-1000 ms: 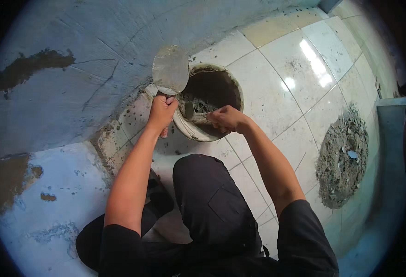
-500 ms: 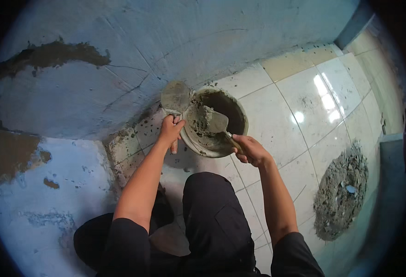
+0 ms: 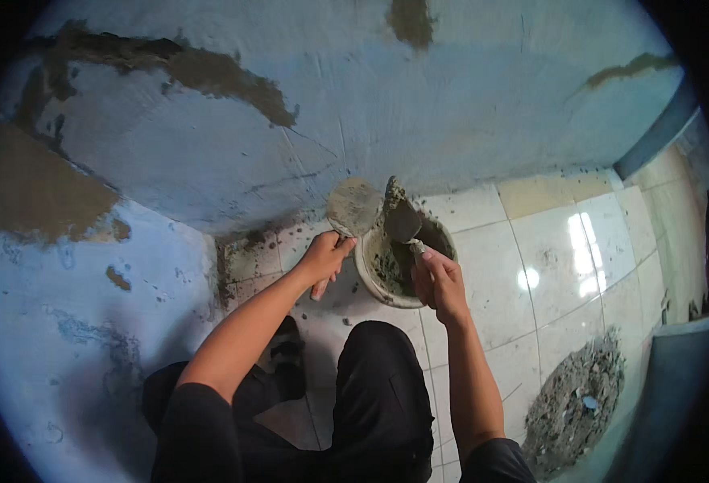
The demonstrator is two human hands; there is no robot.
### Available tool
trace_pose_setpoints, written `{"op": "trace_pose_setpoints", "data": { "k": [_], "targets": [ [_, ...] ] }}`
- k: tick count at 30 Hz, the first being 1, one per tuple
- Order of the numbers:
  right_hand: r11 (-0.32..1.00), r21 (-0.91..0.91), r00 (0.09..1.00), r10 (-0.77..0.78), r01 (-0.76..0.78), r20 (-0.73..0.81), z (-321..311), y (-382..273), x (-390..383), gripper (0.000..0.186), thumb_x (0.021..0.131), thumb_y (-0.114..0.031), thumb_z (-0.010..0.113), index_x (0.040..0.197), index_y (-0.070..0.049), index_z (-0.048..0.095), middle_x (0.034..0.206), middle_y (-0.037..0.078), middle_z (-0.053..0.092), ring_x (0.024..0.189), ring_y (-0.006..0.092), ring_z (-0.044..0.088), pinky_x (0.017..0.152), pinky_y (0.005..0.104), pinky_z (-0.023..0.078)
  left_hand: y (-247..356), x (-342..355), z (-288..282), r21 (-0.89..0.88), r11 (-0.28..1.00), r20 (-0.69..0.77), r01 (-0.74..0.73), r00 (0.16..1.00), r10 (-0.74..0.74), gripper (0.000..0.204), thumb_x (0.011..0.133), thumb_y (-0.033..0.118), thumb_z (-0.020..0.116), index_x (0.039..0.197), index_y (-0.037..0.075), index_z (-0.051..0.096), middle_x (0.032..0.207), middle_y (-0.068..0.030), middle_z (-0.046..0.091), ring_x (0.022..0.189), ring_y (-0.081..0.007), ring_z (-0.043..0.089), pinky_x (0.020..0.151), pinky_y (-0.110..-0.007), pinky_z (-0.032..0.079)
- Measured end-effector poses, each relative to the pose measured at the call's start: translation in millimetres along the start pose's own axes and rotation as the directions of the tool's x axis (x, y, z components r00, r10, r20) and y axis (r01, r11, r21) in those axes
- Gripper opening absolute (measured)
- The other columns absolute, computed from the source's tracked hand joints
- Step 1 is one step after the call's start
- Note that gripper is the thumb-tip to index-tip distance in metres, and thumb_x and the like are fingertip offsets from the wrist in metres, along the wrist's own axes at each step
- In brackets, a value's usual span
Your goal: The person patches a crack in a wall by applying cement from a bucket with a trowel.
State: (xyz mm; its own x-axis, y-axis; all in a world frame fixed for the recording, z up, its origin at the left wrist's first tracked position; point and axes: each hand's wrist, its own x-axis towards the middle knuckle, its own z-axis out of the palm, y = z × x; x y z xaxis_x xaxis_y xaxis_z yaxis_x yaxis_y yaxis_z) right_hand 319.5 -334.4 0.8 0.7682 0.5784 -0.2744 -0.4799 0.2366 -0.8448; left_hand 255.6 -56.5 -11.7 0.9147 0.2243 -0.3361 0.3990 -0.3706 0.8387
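Note:
My left hand (image 3: 324, 258) is closed around the handle of a trowel with a broad rounded blade (image 3: 353, 206), smeared with grey mortar. That blade sits just left of the bucket, near the wall. In my right hand (image 3: 441, 288) is a second trowel (image 3: 403, 222), gripped by its handle. Its dark blade is tilted over the bucket, with a lump of wet mortar (image 3: 394, 192) at its far end. Below it stands the round bucket (image 3: 394, 303), with mortar clinging inside; my right hand partly hides its right side.
A pale blue wall (image 3: 467, 105) rises beyond the bucket, with brown mortar patches (image 3: 229, 80). Another wall (image 3: 161, 282) stands at left. A heap of grey rubble (image 3: 576, 398) lies on the white tiles (image 3: 483, 258) at right. My bent knee (image 3: 382, 362) is close below the bucket.
My right hand has lifted the trowel with mortar out of the bucket and turned its blade toward the wall. The view has shifted, showing more wall.

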Motion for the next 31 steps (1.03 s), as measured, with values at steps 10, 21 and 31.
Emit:
{"op": "trace_pose_setpoints", "data": {
  "k": [10, 21, 31],
  "targets": [
    [0.639, -0.601, 0.812, -0.583, 0.48, 0.029, 73, -103, -8, 0.031, 0.095, -0.009, 0.074, 0.125, 0.0, 0.07, 0.077, 0.003, 0.059, 0.062, 0.0093, 0.055, 0.058, 0.0253, 0.043, 122, -102, -60, -0.296, 0.954, -0.023, -0.042, 0.999, 0.037, 0.041, 0.105, 0.033, 0.053, 0.08, 0.002, 0.051, 0.061, -0.0073, 0.053, 0.047, -0.0159, 0.053, 0.046, -0.034, 0.045],
    [0.274, -0.819, 0.745, -0.618, 0.504, 0.252, 52, -104, -17, 0.037, 0.088, -0.011, 0.079, 0.125, -0.006, 0.073, 0.08, 0.005, 0.059, 0.063, 0.0136, 0.053, 0.06, 0.0263, 0.044, 116, -92, -64, -0.485, 0.862, -0.053, -0.146, 0.989, 0.138, 0.042, 0.104, 0.031, 0.048, 0.073, 0.004, 0.049, 0.056, -0.0065, 0.047, 0.043, -0.0163, 0.047, 0.043, -0.034, 0.041],
    [0.753, -0.589, 0.884, -0.448, 0.294, -0.131, 30, -53, -22, 0.033, 0.098, -0.015, 0.073, 0.129, -0.006, 0.07, 0.084, 0.003, 0.067, 0.074, 0.0089, 0.059, 0.066, 0.023, 0.047, 132, -112, -74, -0.486, 0.864, -0.076, -0.129, 0.992, 0.105, 0.04, 0.108, 0.039, 0.046, 0.093, 0.004, 0.056, 0.062, -0.0092, 0.052, 0.047, -0.0176, 0.049, 0.047, -0.034, 0.045]
  ]
}}
